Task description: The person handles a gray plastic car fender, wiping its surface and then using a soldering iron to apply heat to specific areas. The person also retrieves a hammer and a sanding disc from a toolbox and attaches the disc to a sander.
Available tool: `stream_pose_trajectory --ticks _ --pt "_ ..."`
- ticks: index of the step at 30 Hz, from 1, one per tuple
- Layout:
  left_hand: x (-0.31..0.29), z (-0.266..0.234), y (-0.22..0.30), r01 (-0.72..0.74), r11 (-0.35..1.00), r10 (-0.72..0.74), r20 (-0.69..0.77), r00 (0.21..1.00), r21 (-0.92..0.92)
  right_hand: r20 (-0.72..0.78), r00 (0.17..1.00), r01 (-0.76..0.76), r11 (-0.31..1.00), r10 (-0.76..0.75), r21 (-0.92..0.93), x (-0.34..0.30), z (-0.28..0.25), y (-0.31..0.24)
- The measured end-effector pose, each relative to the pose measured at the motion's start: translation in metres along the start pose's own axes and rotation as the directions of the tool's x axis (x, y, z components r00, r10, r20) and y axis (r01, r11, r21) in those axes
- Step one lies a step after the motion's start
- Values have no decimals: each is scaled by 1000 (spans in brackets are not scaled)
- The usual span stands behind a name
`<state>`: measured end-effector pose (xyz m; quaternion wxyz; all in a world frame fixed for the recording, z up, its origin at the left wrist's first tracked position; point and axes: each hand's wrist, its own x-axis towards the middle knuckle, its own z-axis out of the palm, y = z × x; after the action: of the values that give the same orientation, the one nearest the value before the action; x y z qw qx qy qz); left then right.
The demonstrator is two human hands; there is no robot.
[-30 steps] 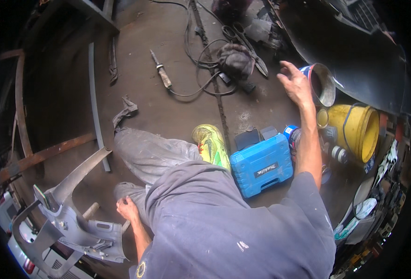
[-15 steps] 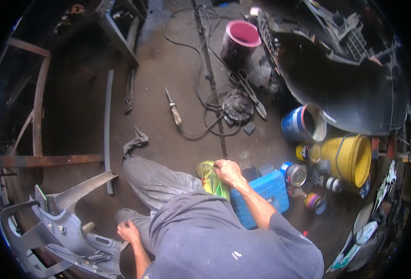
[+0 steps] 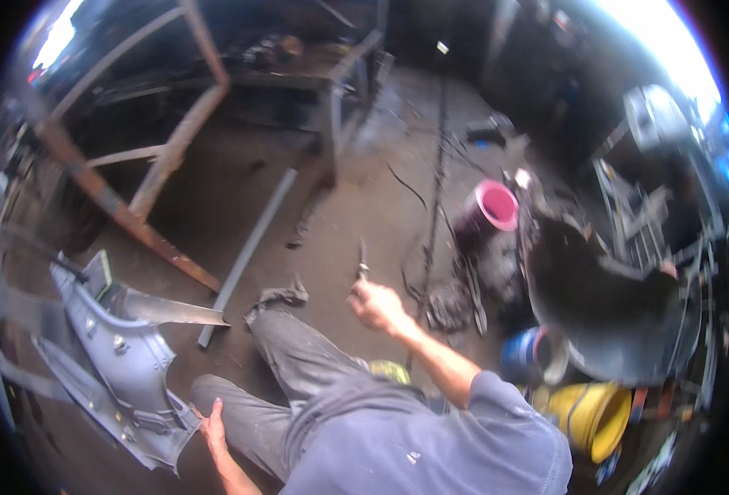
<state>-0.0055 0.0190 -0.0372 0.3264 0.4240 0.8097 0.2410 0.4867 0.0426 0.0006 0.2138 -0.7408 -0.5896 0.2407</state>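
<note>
A person sits on a dusty workshop floor, seen from above, legs in grey trousers stretched forward. The right hand is raised in front of the body, fingers curled closed around the handle of a thin metal tool whose tip points away; blur makes it hard to say whether it is a screwdriver or something similar. The left hand rests low by the left thigh, fingers spread loosely, touching the edge of a grey moulded plastic panel lying beside the leg. By the look of it, work on the panel has not yet begun: the tool is in hand but well apart from it. A pink bucket, blue bucket and yellow bucket stand to the right.
</note>
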Motion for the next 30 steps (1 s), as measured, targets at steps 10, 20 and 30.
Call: stream_pose_trajectory --ticks 10,20,30 --pt "-145 -13 79 -125 992 119 -157 980 -27 581 757 522 811 -299 -263 53 124 -135" --pt "-195 -71 77 62 952 -77 -38 996 -299 748 591 643 737 -303 -209 -7 61 -237" --pt "-251 -132 133 471 828 -388 294 873 -304 853 522 488 817 10 -308 -57 -69 -275"
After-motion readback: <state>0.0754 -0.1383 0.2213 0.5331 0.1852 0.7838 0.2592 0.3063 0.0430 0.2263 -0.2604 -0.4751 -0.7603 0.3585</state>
